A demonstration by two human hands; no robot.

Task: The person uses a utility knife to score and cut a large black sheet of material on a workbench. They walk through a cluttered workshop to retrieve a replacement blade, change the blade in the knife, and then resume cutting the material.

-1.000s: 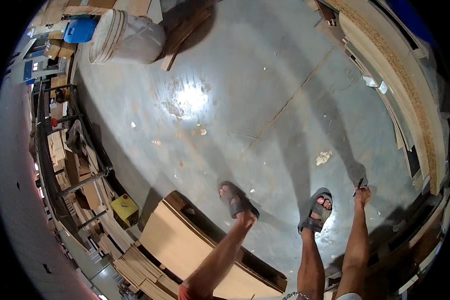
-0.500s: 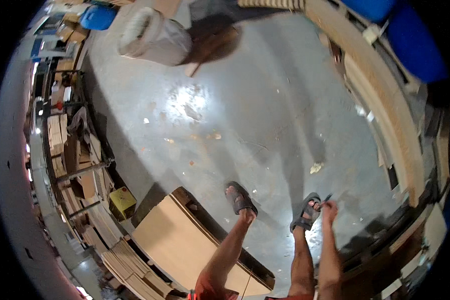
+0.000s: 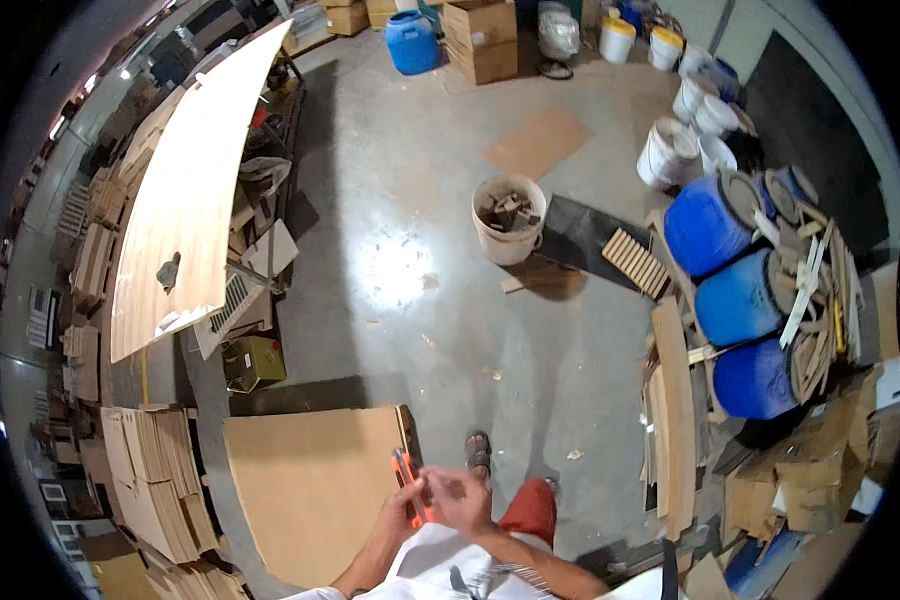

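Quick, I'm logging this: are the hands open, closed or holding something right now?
Left hand: closed on an orange-and-black tool.
Right hand: beside the left one, blurred; open or closed cannot be told.

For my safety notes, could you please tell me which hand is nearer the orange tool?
Left: the left hand holds the tool; the right hand is just to its right.
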